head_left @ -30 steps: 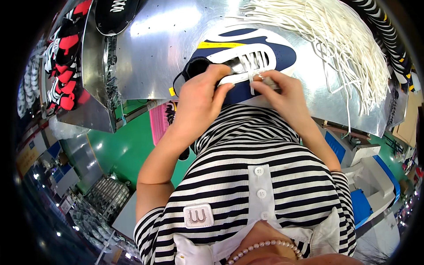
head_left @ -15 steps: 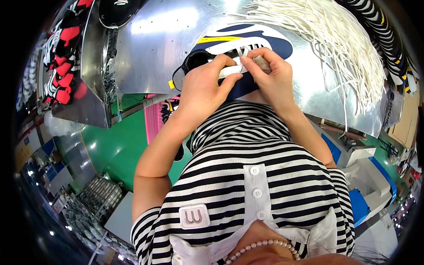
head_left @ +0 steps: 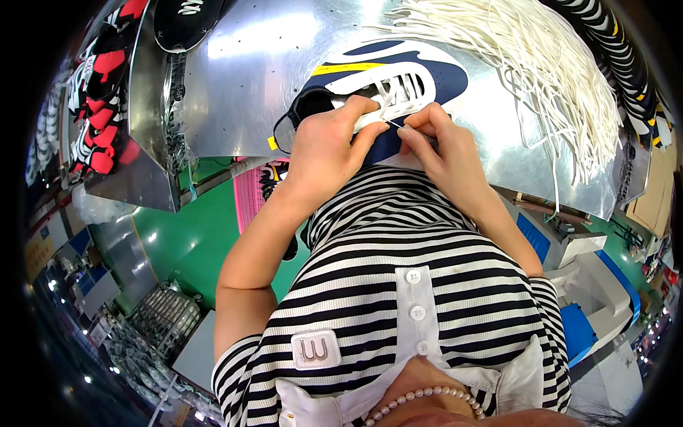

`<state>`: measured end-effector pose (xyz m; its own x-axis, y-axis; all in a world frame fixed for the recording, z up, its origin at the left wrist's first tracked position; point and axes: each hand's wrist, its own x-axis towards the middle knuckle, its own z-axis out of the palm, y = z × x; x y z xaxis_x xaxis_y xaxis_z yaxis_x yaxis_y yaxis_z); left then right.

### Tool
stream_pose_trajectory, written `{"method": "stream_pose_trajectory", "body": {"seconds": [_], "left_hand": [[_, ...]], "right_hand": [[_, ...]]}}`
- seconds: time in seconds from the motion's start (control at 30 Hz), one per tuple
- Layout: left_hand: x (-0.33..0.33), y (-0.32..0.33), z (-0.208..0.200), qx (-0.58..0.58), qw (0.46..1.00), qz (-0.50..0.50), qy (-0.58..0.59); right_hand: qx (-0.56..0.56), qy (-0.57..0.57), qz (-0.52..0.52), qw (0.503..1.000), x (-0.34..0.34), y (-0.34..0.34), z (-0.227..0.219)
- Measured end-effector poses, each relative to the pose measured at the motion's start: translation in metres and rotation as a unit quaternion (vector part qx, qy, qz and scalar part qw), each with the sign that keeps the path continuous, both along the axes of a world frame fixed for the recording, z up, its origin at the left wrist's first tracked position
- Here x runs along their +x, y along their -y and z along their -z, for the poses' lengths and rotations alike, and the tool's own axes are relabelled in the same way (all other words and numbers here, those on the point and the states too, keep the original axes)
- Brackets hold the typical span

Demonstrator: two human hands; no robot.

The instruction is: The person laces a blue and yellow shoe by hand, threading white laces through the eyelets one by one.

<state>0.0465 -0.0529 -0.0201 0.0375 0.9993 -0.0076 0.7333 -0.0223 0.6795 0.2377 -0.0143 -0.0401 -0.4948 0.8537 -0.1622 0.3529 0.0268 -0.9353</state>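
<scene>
A shoe upper in navy, white and yellow lies flattened on the metal table, its toe to the right and its black-lined collar to the left. A white shoelace runs through several of its eyelets. My left hand grips the near eyelet edge of the upper between thumb and forefinger. Just to its right, my right hand pinches a thin white end of the lace beside that edge. The fingers partly hide the near side of the upper.
A heap of loose white laces covers the table's right part. A black shoe upper lies at the far left of the metal table. Red, black and white uppers hang at the left; more black-and-white ones line the far right.
My right hand has moved nearer and down from over the tongue to the near eyelet edge, uncovering the lacing. My left hand stays almost in place.
</scene>
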Motion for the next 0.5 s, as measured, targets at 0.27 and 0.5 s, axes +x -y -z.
{"method": "stream_pose_trajectory", "body": {"seconds": [0.27,0.5], "left_hand": [[-0.006,0.002,0.012,0.097,0.993,0.071,-0.014],[-0.011,0.0,0.009,0.027,0.996,0.081,0.013]], "right_hand": [[0.023,0.056,0.023,0.998,-0.023,0.001,0.005],[0.094,0.089,-0.048,0.99,-0.023,-0.015,0.009]]}}
